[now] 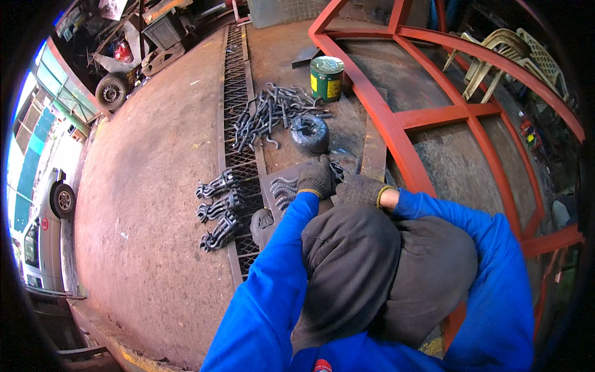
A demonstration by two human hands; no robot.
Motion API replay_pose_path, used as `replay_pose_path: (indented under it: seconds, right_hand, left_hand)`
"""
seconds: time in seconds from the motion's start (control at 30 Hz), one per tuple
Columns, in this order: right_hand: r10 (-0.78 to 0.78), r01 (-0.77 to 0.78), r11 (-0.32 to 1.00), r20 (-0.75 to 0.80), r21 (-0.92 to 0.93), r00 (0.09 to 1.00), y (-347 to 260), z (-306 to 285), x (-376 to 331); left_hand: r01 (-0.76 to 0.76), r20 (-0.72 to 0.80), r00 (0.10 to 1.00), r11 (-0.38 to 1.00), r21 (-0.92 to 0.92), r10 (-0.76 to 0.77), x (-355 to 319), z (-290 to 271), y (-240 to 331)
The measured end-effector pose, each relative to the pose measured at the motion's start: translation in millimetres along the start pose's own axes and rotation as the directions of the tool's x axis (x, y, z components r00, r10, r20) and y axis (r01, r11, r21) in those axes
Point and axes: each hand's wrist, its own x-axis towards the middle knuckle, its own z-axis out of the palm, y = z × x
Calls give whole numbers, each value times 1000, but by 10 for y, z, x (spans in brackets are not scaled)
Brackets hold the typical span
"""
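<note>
My left hand [315, 178], in a dark knitted glove, is closed beside a row of short bent metal rods [284, 191] lying on a flat metal plate [273, 180]. Close to it, my right hand [358, 190], also gloved, is curled, with its fingers mostly turned out of sight. What either hand grips is hidden. Just past the hands lies some dark bent metal [336, 172], partly covered by them. A coil wrapped in shiny plastic [310, 134] sits beyond my left hand. My knees, in dark trousers, block the view nearer to me.
Loose bent rods [273, 115] are heaped across a floor grating [234, 80]. Several rod bundles [218, 208] lie left of it. A green can [326, 79] stands ahead. A red steel frame [427, 118] fills the right side, with plastic chairs [502, 59] behind. A vehicle [46, 235] is far left.
</note>
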Motion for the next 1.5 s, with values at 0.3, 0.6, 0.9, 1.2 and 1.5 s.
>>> replay_pose_path:
  seconds: [0.3, 0.6, 0.9, 1.2, 1.5]
  right_hand:
    - [38, -40, 998, 40, 53, 998, -113, -124, -51]
    - [39, -39, 999, 52, 4, 998, -161, -153, -124]
    - [-24, 24, 1000, 105, 8, 994, -41, -109, -138]
    - [-25, 34, 997, 123, -70, 992, -53, -166, -243]
    - [-140, 163, 966, 123, -199, 982, 81, -67, -404]
  left_hand:
    - [8, -8, 1000, 1000, -21, -8, -30, -93, 33]
    - [-58, -113, 992, 996, -69, 50, -22, 23, -16]
    - [-8, -105, 995, 992, -126, -5, 112, 59, -20]
    - [-53, -112, 993, 997, -64, 46, 30, -72, 135]
    - [-103, -156, 982, 995, 9, 103, -139, -38, 86]
